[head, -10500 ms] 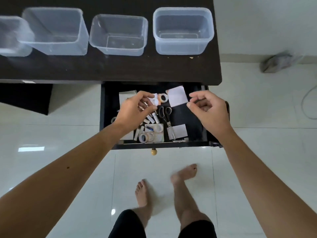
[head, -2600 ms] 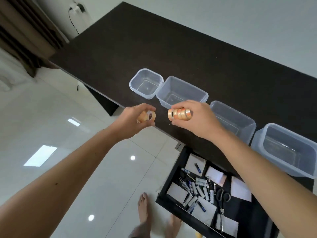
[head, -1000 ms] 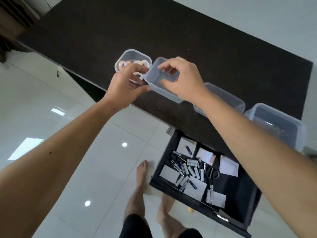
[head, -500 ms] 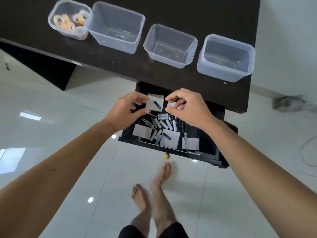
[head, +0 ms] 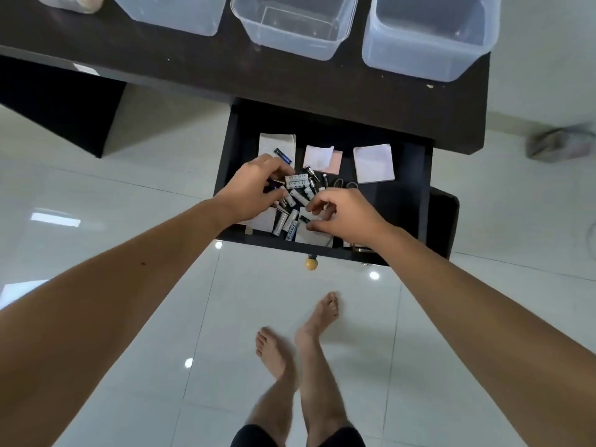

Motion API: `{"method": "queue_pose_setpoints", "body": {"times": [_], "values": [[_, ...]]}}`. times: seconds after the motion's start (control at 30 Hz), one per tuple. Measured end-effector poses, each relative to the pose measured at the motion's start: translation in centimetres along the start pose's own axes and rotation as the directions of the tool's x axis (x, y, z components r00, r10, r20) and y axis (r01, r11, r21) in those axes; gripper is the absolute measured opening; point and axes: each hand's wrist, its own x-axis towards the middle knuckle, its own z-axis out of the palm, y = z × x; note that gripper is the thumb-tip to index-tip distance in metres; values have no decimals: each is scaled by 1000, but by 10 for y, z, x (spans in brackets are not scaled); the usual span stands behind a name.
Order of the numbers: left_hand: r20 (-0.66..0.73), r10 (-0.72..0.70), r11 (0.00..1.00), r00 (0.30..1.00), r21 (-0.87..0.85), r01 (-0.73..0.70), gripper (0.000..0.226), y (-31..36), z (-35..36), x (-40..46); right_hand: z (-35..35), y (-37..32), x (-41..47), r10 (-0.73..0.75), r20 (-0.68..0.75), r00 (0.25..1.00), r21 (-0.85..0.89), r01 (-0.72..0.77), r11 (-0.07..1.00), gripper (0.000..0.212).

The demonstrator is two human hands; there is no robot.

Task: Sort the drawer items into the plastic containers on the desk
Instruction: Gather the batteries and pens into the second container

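1. Batteries point(head: 295, 201) lie heaped mid-drawer point(head: 409, 201) below the desk's plastic containers point(head: 429, 37): small, rigid, smooth, likely to roll, best gathered around their middles.
2. Left hand point(head: 250, 191) curls fingers into the heap; right hand point(head: 346, 214) pinches at one; whether either grips is unclear.
3. Half a second earlier both hands hovered higher, over the paper slips point(head: 374, 162).
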Motion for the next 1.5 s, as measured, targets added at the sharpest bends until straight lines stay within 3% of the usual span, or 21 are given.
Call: {"method": "queue_pose_setpoints", "body": {"times": [0.2,0.47,0.73,0.9,1.13,1.3,1.5], "values": [[-134,49,993,990,114,-34,40,-17,11,29,10,6,22,-57,54,997,-93,62,994,40],[-170,29,994,985,112,-10,32,-19,17,42,14,10,28,-92,28,995,-142,95,985,16],[-214,82,988,973,149,-50,13,-20,23,43,-1,11,36,-44,-211,977,55,57,997,20],[-178,106,992,978,89,-92,9,-14,20,34,-8,9,50,-60,-277,959,-11,59,998,18],[-70,52,998,996,34,-50,13,-13,21,32,-4,5,67,56,-176,983,-87,-72,994,33],[49,28,996,998,87,-32,42,-14,24,35,-3,12,72,61,-168,984,-110,-80,991,19],[8,36,989,999,142,-36,34,-15,28,38,-9,13,58,17,-206,978,-57,-29,998,15]]}}
